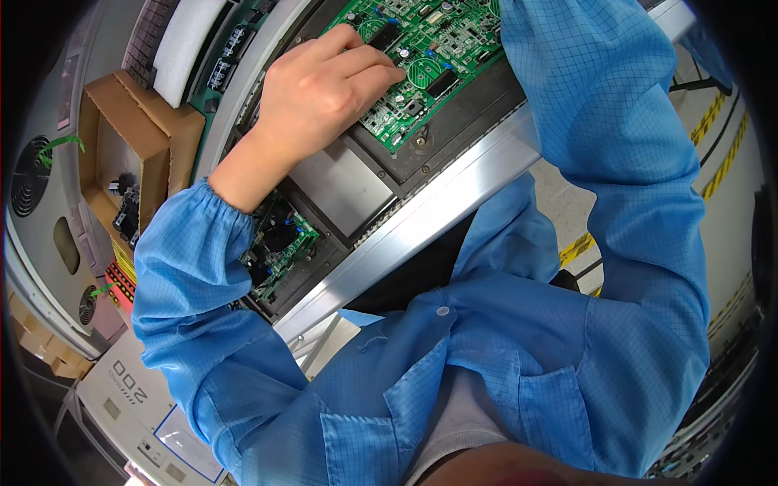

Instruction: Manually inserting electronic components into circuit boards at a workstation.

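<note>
The person's left hand [320,97] is reaching over a green circuit board [446,61], with the back of the hand facing up and the fingers curling down toward the small parts. The thumb and index finger are coming close together at the board's surface, near a round printed outline and a black block; I cannot tell whether they are gripping anything, as the fingertips are partly hiding the spot. The right arm is stretching up past the top edge in its blue sleeve [616,89], so the right hand is lying out of view and I cannot tell how it is set.

The circuit board is resting in a black tray [493,95], which is sitting just beside a shiny metal rail [490,166]. A bare metal plate [340,182] is showing in the next opening, and a second board [292,251] is lying lower left, partly hidden by the left arm. Farther left, an open cardboard box [182,130] is holding black parts [126,211], and a white foam block [182,53] is lying near it. Yellow and black tape [708,120] is marking the floor at the right
</note>
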### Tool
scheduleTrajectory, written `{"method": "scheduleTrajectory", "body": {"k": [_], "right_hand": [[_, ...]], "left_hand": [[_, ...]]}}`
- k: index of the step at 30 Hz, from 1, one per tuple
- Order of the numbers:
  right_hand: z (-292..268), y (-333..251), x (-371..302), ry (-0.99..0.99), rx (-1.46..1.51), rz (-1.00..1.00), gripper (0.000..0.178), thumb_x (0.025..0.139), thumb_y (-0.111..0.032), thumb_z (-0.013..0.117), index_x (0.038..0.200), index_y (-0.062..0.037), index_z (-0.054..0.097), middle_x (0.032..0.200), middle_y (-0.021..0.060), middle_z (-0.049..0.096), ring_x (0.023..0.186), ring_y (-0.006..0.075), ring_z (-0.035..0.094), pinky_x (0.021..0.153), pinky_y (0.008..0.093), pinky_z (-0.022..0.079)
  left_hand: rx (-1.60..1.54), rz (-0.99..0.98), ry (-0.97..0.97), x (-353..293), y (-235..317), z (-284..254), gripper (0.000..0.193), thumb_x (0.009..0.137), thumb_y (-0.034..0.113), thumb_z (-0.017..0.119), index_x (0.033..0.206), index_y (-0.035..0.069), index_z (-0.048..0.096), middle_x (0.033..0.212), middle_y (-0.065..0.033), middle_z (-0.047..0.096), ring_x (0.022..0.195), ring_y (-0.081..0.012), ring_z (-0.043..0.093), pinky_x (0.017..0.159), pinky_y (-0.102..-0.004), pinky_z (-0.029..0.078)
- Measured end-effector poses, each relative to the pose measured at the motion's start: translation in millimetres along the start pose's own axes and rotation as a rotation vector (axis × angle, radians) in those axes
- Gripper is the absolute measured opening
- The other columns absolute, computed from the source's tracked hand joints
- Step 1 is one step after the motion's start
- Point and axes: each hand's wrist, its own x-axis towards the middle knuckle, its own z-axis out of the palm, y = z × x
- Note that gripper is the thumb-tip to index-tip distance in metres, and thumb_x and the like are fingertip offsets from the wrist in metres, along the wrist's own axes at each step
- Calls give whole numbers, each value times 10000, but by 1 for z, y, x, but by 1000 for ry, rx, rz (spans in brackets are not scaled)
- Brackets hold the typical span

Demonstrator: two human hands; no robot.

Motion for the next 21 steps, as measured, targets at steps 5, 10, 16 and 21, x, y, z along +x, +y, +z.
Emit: {"method": "scheduleTrajectory", "body": {"k": [5,10,16,21], "right_hand": [[0,3,-1,-21,-18,-1,137,910,-87,719,986,24,741,820,162,723,737,224,676,704,357,534],[-7,4,4,-17,-74,-48,139,906,-81,716,992,26,738,847,156,733,752,230,690,708,354,537],[0,12,2,5,116,12,117,901,-62,714,993,10,726,813,115,725,717,158,660,677,307,518],[-21,-6,3,-97,109,217,102,934,-78,713,995,3,722,757,45,680,701,101,606,653,281,491]], "left_hand": [[7,1,-1,4,-2,0,104,797,207,754,897,204,781,918,103,705,874,-99,650,638,-260,564],[-7,4,-7,9,-6,-1,214,730,151,770,942,180,780,941,81,702,871,-140,642,649,-277,558],[34,22,-88,4,5,-6,210,749,173,676,945,178,750,914,48,596,907,-152,605,695,-279,527],[65,-113,17,2,1,-30,314,768,165,691,1073,207,746,1009,34,634,942,-173,620,756,-301,537]]}}
